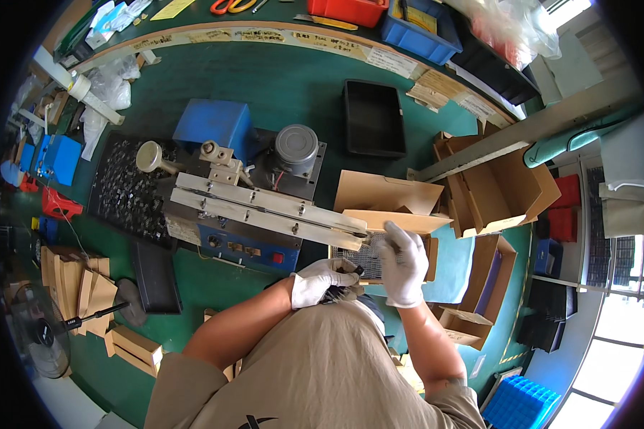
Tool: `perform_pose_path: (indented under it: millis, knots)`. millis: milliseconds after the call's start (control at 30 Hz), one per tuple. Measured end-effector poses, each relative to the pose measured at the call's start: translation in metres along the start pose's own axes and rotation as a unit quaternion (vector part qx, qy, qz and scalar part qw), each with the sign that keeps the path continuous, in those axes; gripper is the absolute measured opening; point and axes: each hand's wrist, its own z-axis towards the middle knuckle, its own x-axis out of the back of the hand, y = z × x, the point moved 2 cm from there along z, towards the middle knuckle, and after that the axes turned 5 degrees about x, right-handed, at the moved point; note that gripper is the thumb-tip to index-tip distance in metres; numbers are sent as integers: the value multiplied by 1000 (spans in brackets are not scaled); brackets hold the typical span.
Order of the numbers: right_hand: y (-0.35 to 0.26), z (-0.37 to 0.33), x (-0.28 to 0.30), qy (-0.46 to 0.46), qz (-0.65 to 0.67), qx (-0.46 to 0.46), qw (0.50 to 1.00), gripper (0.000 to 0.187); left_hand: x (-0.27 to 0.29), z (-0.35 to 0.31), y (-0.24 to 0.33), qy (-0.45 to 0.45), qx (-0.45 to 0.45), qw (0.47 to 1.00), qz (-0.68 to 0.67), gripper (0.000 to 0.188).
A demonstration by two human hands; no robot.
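Observation:
Both my hands wear white gloves. My left hand (pixel 323 282) is closed around a bunch of small dark parts (pixel 340 292) just in front of my body. My right hand (pixel 402 266) reaches into an open cardboard box (pixel 386 194) and pinches something small at the end of the long metal rail (pixel 265 209) of a blue machine (pixel 240 247). A grey tray of small parts (pixel 365 256) lies in the box under my right hand.
A black tray (pixel 373 118) sits on the green table (pixel 279 86) behind the machine. A dark mat of small parts (pixel 125 186) lies to the left. Open cardboard boxes (pixel 504 182) stand to the right, cardboard stacks (pixel 79 282) and a fan (pixel 39 332) to the left.

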Motion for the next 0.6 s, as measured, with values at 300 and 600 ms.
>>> perform_pose_path:
  millis: [300,600]
  knots:
    - [4,-26,3,-280,97,-246,923,17,4,11,-6,-37,-12,999,28,17]
    - [8,14,7,-117,-22,-18,993,20,10,21,-8,-27,95,988,-118,43]
